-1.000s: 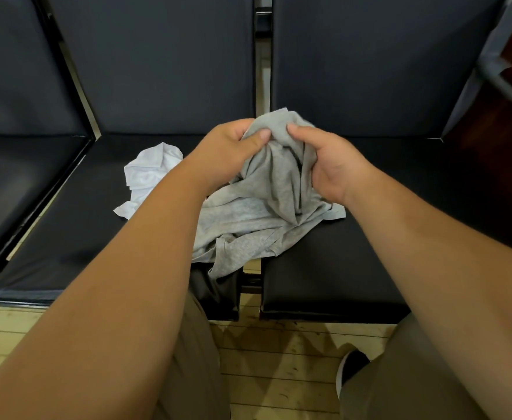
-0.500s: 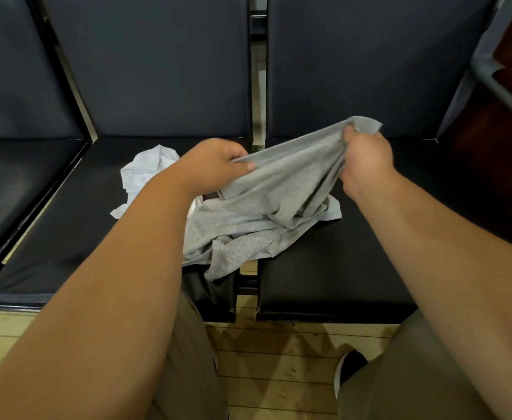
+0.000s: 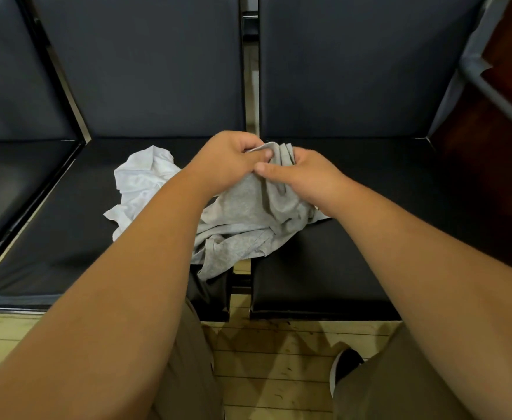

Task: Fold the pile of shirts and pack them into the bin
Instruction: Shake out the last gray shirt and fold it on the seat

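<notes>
A crumpled grey shirt (image 3: 248, 225) lies across the gap between two black seats, its lower edge hanging over the front. My left hand (image 3: 227, 162) and my right hand (image 3: 303, 180) meet close together above it, each gripping a bunched part of the grey fabric near its top. A crumpled white shirt (image 3: 142, 183) lies on the left seat, partly behind my left forearm. No bin is in view.
Black padded seats (image 3: 355, 268) with dark backrests fill the view, with a narrow gap between them. A metal bar (image 3: 497, 98) and dark wood are at the right. Below lie a pale wooden floor (image 3: 273, 374), my legs and one shoe (image 3: 344, 366).
Half a second ago my hands held the grey shirt stretched apart, the right hand out to the right. Now the right hand has come back to the left hand, bunching the fabric.
</notes>
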{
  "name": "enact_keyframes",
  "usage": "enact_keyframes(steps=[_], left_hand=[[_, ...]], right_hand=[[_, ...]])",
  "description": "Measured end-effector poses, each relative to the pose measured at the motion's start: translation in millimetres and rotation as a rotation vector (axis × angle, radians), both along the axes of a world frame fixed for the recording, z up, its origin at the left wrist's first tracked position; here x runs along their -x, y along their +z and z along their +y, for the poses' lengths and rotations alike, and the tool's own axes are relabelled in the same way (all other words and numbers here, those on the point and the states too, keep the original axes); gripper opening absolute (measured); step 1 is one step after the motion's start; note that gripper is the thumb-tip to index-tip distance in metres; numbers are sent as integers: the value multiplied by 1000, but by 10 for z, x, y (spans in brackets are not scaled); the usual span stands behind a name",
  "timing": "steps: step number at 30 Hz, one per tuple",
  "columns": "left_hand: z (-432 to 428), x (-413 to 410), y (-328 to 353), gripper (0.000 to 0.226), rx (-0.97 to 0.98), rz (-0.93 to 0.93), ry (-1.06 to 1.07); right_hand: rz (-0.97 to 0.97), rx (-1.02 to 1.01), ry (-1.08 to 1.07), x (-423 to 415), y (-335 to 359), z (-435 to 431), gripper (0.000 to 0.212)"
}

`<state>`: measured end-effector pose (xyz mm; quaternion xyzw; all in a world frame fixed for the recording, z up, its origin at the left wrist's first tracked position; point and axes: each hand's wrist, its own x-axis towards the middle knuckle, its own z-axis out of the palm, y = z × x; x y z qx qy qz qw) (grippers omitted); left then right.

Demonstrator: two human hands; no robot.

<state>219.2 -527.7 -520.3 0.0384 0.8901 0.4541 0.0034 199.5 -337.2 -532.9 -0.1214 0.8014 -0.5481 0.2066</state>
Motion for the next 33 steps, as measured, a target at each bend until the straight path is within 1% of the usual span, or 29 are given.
enact_keyframes(steps=[2, 4, 5, 7, 8, 10, 11, 12, 13, 15, 17, 19, 20, 21, 22, 23, 25, 26, 28, 30, 33], left_hand=[[-38, -4, 4, 18, 73, 5, -8], [-110, -2, 6, 16, 131, -17, -13], [-155, 1, 3, 18, 186, -39, -12], [-243, 6, -17, 18, 343, -88, -11], [-282, 9, -30, 18, 407, -104, -8], [-363, 30, -74, 26, 483, -108, 30], [-398, 43, -92, 32, 500, -96, 68], [-420, 49, -101, 37, 502, -85, 113], [-435, 57, -105, 40, 495, -76, 161], [-432, 59, -86, 38, 455, -62, 226], [-403, 43, -61, 39, 349, -51, 260], [-377, 10, -39, 47, 223, -23, 324], [-369, -16, -24, 52, 160, -4, 365], [-361, -50, -1, 54, 93, 11, 399], [-354, -91, 23, 55, 26, 19, 417], [-344, -136, 53, 54, -31, 27, 424], [-311, -244, 125, 53, -92, 49, 426], [-283, -302, 172, 55, -106, 68, 421], [-218, -426, 280, 58, -112, 101, 399], [-141, -557, 428, 59, -100, 121, 366], [-54, -740, 698, 66, -156, 123, 309]], right_hand=[[-12, 12, -55, 34, -14, 10, 15], [-23, 7, -132, 76, 4, 35, 6], [-20, 11, -179, 103, 22, 52, 9], [-13, 41, -279, 162, 44, 102, 22], [-17, 71, -339, 191, 55, 134, 23], [-41, 151, -481, 255, 74, 211, 8], [-65, 190, -557, 279, 82, 254, 4], [-94, 224, -615, 312, 73, 298, 13], [-120, 237, -660, 345, 64, 342, 22], [-169, 187, -711, 397, 56, 411, 34], [-220, 139, -702, 365, 64, 454, 45], [-253, 86, -664, 282, 89, 482, 59], [-250, 68, -655, 242, 96, 505, 63], [-243, 64, -662, 207, 104, 532, 64], [-242, 62, -683, 169, 124, 556, 59], [-234, 46, -704, 130, 153, 586, 48], [-198, -46, -699, 24, 201, 660, 24], [-157, -70, -694, -34, 215, 704, 15], [-56, -83, -691, -155, 241, 804, 11], [42, -82, -708, -263, 337, 905, 12], [201, -163, -682, -437, 624, 1035, 18]])
